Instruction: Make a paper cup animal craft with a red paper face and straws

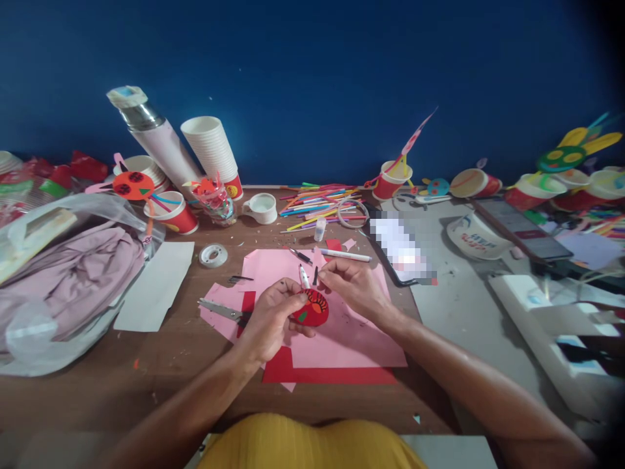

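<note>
Beyond the yellow shirt (312, 443), a red paper disc (315, 312) is gripped over pink paper (351, 335) by the left hand (268, 320), while a small dark piece (315, 275) is pinched just above its upper edge by the right hand (355, 288).

Ahead of you a deep blue wall (312, 78) fills the whole upper half of the view, plain and matte from edge to edge. A thin pale strip (266, 186) runs along its foot, where it meets the counter. Your brown wood-grain counter (185, 365) is pushed right up to that wall. On your right a grey, scuffed surface (454, 286) butts against it at about the same height. The light is soft and even, shadows are faint, and the far right corner of your view falls dark.
</note>
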